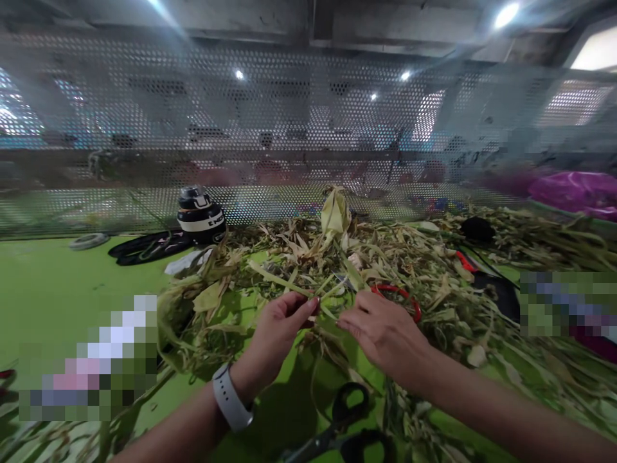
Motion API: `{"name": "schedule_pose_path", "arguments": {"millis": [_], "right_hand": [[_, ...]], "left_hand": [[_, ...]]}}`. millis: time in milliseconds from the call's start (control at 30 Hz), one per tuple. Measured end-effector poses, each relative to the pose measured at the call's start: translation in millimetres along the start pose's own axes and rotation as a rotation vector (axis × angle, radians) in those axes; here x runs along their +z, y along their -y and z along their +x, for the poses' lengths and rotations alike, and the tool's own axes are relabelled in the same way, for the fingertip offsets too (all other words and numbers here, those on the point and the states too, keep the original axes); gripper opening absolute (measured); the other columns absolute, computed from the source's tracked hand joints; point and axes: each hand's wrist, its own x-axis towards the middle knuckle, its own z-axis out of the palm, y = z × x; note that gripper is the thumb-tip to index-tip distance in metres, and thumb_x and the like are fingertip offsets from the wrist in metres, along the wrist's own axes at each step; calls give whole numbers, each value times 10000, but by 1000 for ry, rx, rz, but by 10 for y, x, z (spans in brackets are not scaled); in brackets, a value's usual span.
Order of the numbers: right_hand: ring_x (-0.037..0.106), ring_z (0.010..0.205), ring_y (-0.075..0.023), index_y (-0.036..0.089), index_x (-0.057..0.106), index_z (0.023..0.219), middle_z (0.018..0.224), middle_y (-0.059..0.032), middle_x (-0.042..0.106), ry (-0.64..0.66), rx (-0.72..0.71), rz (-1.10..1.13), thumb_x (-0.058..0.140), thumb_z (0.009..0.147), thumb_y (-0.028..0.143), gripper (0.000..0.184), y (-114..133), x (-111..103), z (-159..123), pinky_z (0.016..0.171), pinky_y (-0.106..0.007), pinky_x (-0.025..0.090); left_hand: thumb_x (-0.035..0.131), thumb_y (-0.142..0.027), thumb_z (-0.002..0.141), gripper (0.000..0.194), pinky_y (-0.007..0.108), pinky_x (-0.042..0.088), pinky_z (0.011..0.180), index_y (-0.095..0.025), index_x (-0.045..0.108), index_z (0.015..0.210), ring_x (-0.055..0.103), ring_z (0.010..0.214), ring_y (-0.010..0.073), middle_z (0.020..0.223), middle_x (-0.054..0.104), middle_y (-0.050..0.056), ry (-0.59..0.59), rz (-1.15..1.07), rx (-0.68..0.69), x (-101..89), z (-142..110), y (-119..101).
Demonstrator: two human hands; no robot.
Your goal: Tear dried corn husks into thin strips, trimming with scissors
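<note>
Behind the bench (58, 276) stands a screen (270, 128). Leaves (299, 244) spread over its middle and right. A bottle (201, 225) stands back left, a ring (89, 241) farther left; a bag (576, 193) sits far right. Strips (277, 277) lie between left hand (272, 341) and right hand (385, 328), scissors (332, 432) in front.

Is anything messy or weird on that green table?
Yes, it's messy: dry leafy strips lie strewn in tangled heaps across the green table, even around the left hand and right hand, instead of in neat piles. Nothing looks clearly broken.
</note>
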Motion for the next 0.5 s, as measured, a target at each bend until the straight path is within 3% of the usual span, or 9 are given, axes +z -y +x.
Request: {"name": "schedule_pose_path", "arguments": {"millis": [67,133,233,333,500], "right_hand": [[493,773,-185,182,619,803,820,-65,553,-36,-134,-40,475,849,168,152,19,-13,0,682,-300,388],[492,846,-205,183,599,851,913,-81,567,-111,-173,-3,470,851,165,131,21,-28,17,756,-338,385],[522,818,-192,176,558,839,885,-81,585,-171,10,138,407,892,199,162,-7,-30,47,733,-319,404],[531,642,-157,190,516,790,718,-31,579,-102,214,281,379,904,239,185,-37,-5,54,599,-271,402],[526,546,-125,200,494,827,644,16,543,-36,409,759,407,885,298,143,-28,62,58,517,-234,422]], "left_hand": [[622,-332,735,203,209,382,534,-131,645,755,482,574,109,643,586,9,46,143,41,-6,-15,-4],[605,-329,749,190,216,371,527,-143,647,740,479,575,121,632,579,11,126,278,114,0,-50,-28],[575,-302,776,163,232,398,594,-167,663,749,511,646,150,684,600,32,259,398,240,22,-112,-95],[558,-276,790,161,250,424,689,-188,689,821,546,735,178,776,632,59,319,403,313,33,-144,-160],[564,-277,792,227,283,423,819,-199,640,991,553,896,208,932,628,74,310,289,265,22,-160,-166]]}}
